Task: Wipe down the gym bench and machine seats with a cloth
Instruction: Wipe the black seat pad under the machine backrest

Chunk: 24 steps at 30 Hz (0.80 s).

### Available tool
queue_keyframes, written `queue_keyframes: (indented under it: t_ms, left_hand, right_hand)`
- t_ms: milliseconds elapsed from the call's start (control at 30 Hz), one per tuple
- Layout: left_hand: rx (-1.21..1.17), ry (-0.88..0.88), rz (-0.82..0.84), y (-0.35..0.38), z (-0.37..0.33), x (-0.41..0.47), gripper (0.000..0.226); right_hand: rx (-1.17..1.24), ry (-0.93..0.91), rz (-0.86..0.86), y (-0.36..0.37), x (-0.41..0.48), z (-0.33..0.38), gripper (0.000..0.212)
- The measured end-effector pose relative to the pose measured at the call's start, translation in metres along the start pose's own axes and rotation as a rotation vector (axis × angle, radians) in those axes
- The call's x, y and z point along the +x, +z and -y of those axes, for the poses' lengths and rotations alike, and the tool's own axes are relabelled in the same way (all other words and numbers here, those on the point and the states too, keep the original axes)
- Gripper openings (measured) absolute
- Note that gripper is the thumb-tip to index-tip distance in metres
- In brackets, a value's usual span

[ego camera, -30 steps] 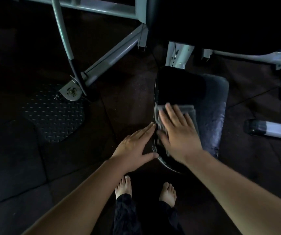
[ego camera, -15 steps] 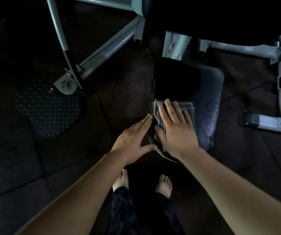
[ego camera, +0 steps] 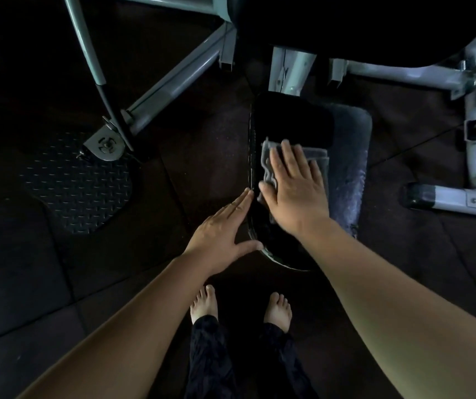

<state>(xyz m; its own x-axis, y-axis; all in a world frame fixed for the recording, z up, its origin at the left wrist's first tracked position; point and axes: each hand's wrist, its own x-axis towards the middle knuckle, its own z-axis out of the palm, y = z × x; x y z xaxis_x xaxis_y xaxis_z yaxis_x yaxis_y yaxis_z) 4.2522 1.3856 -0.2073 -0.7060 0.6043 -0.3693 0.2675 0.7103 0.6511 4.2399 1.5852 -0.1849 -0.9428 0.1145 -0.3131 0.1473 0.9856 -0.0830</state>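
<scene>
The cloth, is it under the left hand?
No, the cloth lies under the flat right hand on the seat; the left hand rests at the seat's edge.

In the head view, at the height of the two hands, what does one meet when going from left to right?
From the left: ribbed black footplate → left hand → right hand, pressing flat on the cloth → grey frame leg with a black end cap.

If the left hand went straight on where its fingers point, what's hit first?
Probably the left edge of the seat: the left hand has fingertips right at it, depth unclear. Past that, the cloth.
</scene>
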Motion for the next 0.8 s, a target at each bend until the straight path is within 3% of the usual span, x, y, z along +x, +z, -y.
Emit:
queue_keyframes:
  t_ms: [100,300,533,667,800]
  left_hand:
    - [0.010,0.000,-0.015,-0.001,-0.001,0.000,0.104]
    - [0.031,-0.026,-0.003,-0.002,-0.006,-0.004,0.105]
    - [0.042,-0.023,0.000,-0.006,-0.007,-0.003,0.105]
    - [0.040,-0.034,0.009,-0.005,-0.006,-0.003,0.106]
    - [0.034,-0.023,-0.001,-0.003,-0.007,-0.005,0.104]
  right_hand:
    - [0.021,0.045,-0.024,0.004,-0.003,0.012,0.075]
    - [0.029,-0.148,-0.016,0.021,-0.081,-0.013,0.072]
    - [0.117,0.236,-0.081,0.004,-0.008,-0.029,0.073]
    - [0.076,0.032,-0.065,0.020,-0.076,-0.007,0.073]
    - [0.056,-0.059,-0.032,0.021,-0.075,-0.050,0.068]
